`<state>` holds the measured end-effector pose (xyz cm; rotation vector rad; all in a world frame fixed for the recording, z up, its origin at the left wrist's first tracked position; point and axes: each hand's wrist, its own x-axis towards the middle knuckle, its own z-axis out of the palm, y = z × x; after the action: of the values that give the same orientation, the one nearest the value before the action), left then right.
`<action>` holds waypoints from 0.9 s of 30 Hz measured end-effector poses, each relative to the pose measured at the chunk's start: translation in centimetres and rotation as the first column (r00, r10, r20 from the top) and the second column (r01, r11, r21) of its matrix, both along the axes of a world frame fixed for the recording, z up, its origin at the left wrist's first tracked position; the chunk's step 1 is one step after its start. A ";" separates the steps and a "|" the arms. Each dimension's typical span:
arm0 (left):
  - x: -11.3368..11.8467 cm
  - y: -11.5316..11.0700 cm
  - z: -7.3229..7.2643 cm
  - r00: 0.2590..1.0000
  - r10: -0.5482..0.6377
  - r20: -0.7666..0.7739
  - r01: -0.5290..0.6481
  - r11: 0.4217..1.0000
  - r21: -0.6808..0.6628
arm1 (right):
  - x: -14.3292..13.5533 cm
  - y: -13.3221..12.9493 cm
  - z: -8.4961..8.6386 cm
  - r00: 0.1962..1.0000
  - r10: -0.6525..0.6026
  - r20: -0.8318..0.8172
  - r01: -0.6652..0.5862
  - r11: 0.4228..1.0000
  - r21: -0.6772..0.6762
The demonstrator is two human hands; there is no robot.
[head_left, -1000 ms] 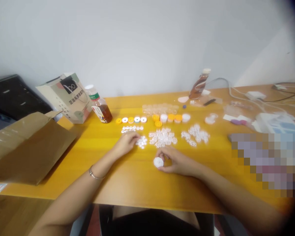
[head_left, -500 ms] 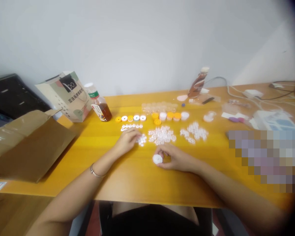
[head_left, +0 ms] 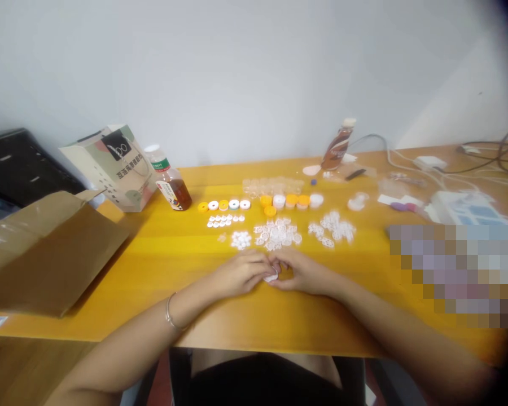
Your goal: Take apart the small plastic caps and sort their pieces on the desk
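My right hand [head_left: 295,269] pinches a small white round cap-like piece [head_left: 271,277] by its edge, low over the front middle of the table. Against it, my left hand [head_left: 245,272] has its fingers closed together and covers most of the piece. Whatever the left fingertips hold is hidden. Just beyond the hands lie a pile of small white pellets [head_left: 241,240] and a heap of clear-white openwork plastic pieces [head_left: 278,233]. Two short rows of small white parts [head_left: 225,221] sit behind the pellets, with a line of white and orange ring-topped caps [head_left: 223,205] farther back.
Orange and white lids [head_left: 291,201] stand behind the openwork heap, before clear plastic cups [head_left: 273,185]. An open cardboard box [head_left: 55,248], paper bag [head_left: 118,169] and tea-coloured bottle [head_left: 169,180] are left. A brown bottle [head_left: 337,145] and cables [head_left: 440,169] lie right.
My left hand has moved from the white pellets, right and toward me, to the white round piece. My right hand stays in place, still pinching that piece.
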<state>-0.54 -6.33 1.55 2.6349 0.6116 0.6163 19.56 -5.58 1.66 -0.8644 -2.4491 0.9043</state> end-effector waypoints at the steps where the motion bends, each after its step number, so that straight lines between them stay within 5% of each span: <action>1: 0.0 0.1 -0.1 1.000 0.003 0.001 -0.003 1.000 -0.001 | 0.0 0.0 0.0 1.000 0.005 0.003 -0.005 1.000 -0.001; 10: -0.1 0.1 -0.5 0.995 0.091 -0.038 -0.087 0.991 0.103 | 0.0 0.1 0.0 1.000 0.005 -0.014 -0.005 1.000 -0.024; 22: 0.0 0.2 0.0 0.999 0.028 -0.039 -0.023 0.992 0.121 | -0.2 0.1 -0.1 1.000 -0.022 -0.013 0.022 0.999 -0.033; 27: 0.3 0.2 -0.3 0.994 0.066 -0.088 -0.039 0.960 0.278 | -0.2 0.2 -0.1 0.999 -0.033 -0.014 0.032 0.999 -0.032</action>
<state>-0.22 -6.14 1.22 2.9321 0.6686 0.6338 19.39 -5.41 1.58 -0.9027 -2.4071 0.9364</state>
